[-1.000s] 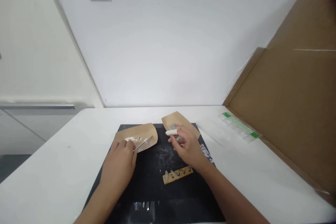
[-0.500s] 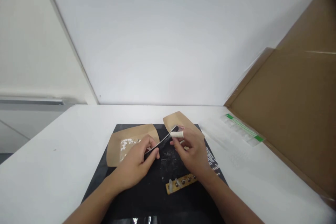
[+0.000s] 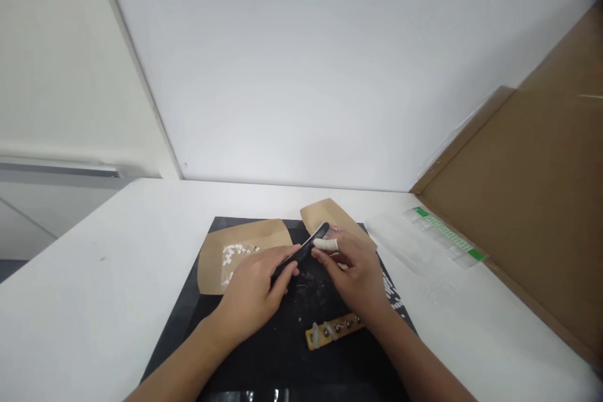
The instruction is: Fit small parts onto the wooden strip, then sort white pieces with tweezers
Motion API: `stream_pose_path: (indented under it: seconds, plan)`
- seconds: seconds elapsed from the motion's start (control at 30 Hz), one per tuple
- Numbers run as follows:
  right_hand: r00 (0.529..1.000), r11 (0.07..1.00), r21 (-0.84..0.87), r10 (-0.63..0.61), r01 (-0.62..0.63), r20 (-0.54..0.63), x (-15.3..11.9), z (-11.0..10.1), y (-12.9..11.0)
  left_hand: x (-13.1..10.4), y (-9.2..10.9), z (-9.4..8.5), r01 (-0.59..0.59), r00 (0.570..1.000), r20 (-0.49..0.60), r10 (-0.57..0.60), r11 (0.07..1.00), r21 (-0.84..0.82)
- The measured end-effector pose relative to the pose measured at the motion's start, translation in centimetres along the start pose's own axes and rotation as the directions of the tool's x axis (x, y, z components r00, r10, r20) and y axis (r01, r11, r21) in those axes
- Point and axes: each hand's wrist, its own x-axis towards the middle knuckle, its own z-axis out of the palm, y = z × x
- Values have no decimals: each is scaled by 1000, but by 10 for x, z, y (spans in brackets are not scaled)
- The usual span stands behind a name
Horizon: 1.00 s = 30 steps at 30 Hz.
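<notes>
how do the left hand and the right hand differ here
The left hand grips a black strip; the right hand is by the strip's far end, contact unclear. The right hand has a white cover on one finger; the left hand shows none. The left hand partly hides the left paper tray, the right hand the right paper tray. Both are over the black mat.

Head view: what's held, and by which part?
Left hand grips the black nail file by its near end; whether the right hand holds anything cannot be told.
</notes>
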Motion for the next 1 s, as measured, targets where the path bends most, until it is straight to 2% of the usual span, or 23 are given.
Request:
stream_pose_path:
  seconds: [0.2, 0.27, 0.4, 0.57, 0.8, 0.93, 1.0]
  plan:
    - [999, 996, -85, 41, -39, 21, -2, -1, 3, -2, 1, 5, 97, 991, -69, -115, 969, -225]
    - [999, 991, -131, 43, -40, 13, -2, 1, 2, -3, 3, 7, 103, 988, -87, -128, 962, -252]
    - [999, 979, -199, 36, -42, -30, -2, 8, -2, -2, 6, 7, 9, 988, -151, -33, 988, -155]
    - [998, 964, -257, 68, -67, -5, -3, 21, -2, -2, 4, 8, -11, 973, -233, -1, 999, -52]
    - [997, 955, -291, -42, 57, 58, -2, 26, -10, -7, 7, 12, -95, 926, -351, 136, 987, 130]
    - [996, 950, -312, -29, 3, -79, 1, 28, -11, -8, 11, 13, -119, 910, -382, 163, 983, 137]
    - [996, 951, -310, -31, 5, -81, 1, 30, -11, -9, 11, 13, -122, 897, -404, 179, 979, 161]
